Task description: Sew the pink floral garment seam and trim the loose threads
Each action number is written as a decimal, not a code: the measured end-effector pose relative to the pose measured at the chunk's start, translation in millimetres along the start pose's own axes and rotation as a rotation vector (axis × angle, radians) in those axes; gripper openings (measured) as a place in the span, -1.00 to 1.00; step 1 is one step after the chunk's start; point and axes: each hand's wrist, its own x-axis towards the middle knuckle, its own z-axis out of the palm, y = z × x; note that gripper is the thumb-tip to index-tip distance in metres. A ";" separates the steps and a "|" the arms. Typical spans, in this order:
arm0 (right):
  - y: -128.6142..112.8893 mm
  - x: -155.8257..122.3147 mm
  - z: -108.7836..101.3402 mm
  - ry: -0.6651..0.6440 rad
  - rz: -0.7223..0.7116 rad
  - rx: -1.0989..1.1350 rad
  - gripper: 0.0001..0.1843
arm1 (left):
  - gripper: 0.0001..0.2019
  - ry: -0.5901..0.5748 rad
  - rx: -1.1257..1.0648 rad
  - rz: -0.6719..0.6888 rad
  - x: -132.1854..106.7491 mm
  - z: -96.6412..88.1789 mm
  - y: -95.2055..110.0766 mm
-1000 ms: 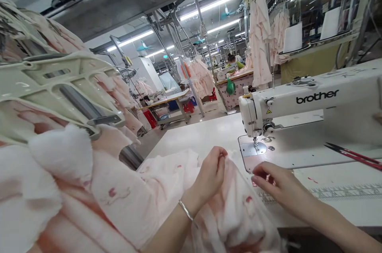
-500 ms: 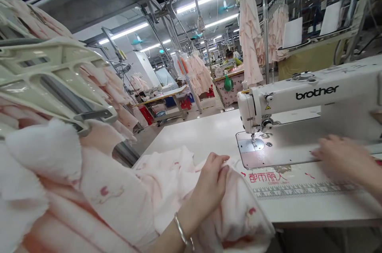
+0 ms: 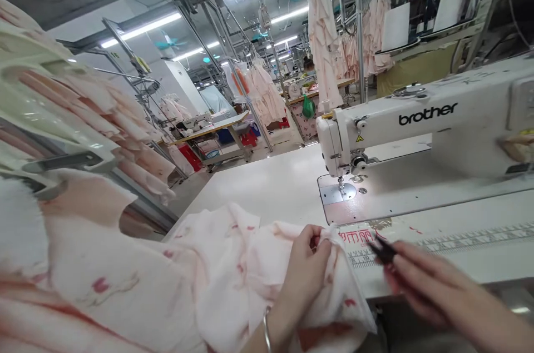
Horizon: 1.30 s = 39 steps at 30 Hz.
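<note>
My left hand point(image 3: 311, 255), with a silver bangle on its wrist, pinches the edge of a pale pink printed fabric piece point(image 3: 225, 264). The cloth drapes over the table's front edge and spreads left. Dark thread snips point(image 3: 384, 252) are in my right hand point(image 3: 429, 281), blades pointing left toward the pinched edge, a short way apart from it. The right fingers are slightly blurred. Behind both hands stands a white Brother sewing machine point(image 3: 400, 125), its lamp lighting the needle plate point(image 3: 340, 193). No cloth lies under the needle.
Large pale clamps point(image 3: 79, 142) hold hanging pink pieces at the left, close to my left arm. A ruler strip point(image 3: 450, 240) runs along the white table point(image 3: 258, 175). Thread cones point(image 3: 396, 28) stand behind the machine. Farther back are other sewing tables point(image 3: 212, 128) and hanging garments.
My right hand has come left from beside the machine bed and now holds the snips near the cloth. My left hand keeps its pinch on the fabric edge. The view has shifted right.
</note>
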 end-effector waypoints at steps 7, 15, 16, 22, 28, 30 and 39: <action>3.0 24.6 51.4 -0.075 -0.051 0.212 -0.44 | -0.92 -0.048 -0.068 -0.060 -1.6 -4.2 5.6; 6.2 33.4 47.7 -0.050 -0.026 0.290 -0.39 | -0.81 -0.100 -0.163 0.079 1.6 -19.0 -3.6; 4.4 33.3 47.3 -0.078 -0.010 0.290 -0.39 | -0.82 -0.098 -0.211 0.052 1.5 -17.8 -6.1; -1.5 30.7 45.1 -0.146 0.036 0.181 -0.37 | -0.81 -0.126 -0.399 0.026 -0.3 -16.8 -17.3; 4.1 32.8 45.7 -0.162 0.032 0.149 -0.37 | -0.84 -0.119 -0.424 0.087 -1.6 -17.0 -19.1; 5.5 33.9 44.7 -0.171 0.026 0.142 -0.37 | -0.85 -0.110 -0.417 0.125 -2.5 -15.8 -17.8; 10.9 35.5 54.6 -0.056 0.043 0.294 -0.42 | -0.85 -0.078 -0.387 0.159 -4.1 -9.9 -16.7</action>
